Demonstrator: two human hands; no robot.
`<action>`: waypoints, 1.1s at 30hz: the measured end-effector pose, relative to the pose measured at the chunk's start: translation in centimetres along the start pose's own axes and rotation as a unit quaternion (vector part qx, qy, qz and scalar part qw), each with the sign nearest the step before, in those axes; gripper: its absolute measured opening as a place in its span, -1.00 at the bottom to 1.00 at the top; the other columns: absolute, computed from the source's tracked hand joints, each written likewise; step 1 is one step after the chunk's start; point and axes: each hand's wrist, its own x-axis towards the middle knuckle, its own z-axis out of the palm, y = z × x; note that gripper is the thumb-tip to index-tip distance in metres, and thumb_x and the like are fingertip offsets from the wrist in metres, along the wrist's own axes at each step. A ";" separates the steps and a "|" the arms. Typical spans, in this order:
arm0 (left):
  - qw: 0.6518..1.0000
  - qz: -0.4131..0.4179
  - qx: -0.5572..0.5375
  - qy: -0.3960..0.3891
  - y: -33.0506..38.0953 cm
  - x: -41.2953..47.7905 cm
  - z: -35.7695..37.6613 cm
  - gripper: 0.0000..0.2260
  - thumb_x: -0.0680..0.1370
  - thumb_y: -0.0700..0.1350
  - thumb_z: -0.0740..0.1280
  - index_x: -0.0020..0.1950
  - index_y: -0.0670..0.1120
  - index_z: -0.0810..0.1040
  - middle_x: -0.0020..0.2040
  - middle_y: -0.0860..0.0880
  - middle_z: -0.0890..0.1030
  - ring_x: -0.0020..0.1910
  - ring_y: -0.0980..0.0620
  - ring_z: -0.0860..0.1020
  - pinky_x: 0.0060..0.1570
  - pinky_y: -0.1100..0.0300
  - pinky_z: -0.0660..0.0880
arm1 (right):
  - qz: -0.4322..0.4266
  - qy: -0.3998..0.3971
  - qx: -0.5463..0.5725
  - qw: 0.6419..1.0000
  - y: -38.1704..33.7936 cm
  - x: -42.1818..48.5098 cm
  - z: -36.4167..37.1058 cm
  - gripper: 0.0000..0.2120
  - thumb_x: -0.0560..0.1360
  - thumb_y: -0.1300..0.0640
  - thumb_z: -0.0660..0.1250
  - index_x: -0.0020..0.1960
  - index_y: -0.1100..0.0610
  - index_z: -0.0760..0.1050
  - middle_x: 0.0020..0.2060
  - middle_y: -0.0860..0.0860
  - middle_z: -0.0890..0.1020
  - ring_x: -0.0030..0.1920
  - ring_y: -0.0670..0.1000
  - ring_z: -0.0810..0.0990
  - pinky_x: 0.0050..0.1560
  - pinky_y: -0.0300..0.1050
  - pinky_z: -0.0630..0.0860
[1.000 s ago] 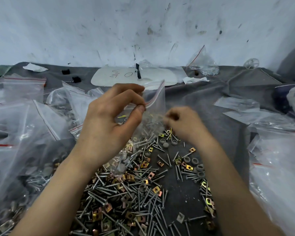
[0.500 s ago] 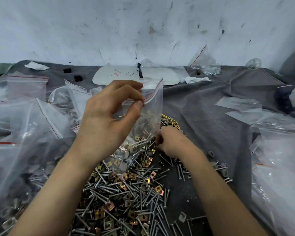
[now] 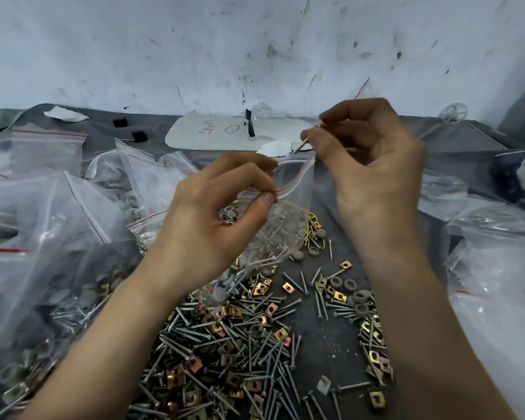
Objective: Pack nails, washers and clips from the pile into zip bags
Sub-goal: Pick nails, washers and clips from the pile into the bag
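Your left hand (image 3: 212, 219) pinches the zip bag (image 3: 297, 177) at its rim, your right hand (image 3: 376, 171) a nail (image 3: 300, 146) just above.

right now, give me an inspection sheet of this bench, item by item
surface: grey cloth, largely covered.
job's things: pile of nails, clips and washers in front; zip bag part filled, mouth up.
clutter: filled bags left, clear bags right; white board, black bits and paper scrap at the back.
grippers: left hand pinches the zip bag's rim; right hand pinches a nail above the bag.
cables: nothing seen.
surroundings: scuffed white wall behind.
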 end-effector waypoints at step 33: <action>0.998 -0.018 0.029 0.055 -0.7 0.2 -1.1 -0.81 0.53 -0.06 0.26 -0.08 -0.14 0.60 0.13 0.11 0.59 0.14 0.06 0.58 0.00 -0.14 0.54 | 0.125 -0.394 -0.401 0.818 12.0 -3.8 1.7 -0.82 0.45 0.18 0.41 0.02 -0.01 0.55 -0.02 -0.02 0.61 0.05 0.03 0.53 -0.17 -0.15 0.34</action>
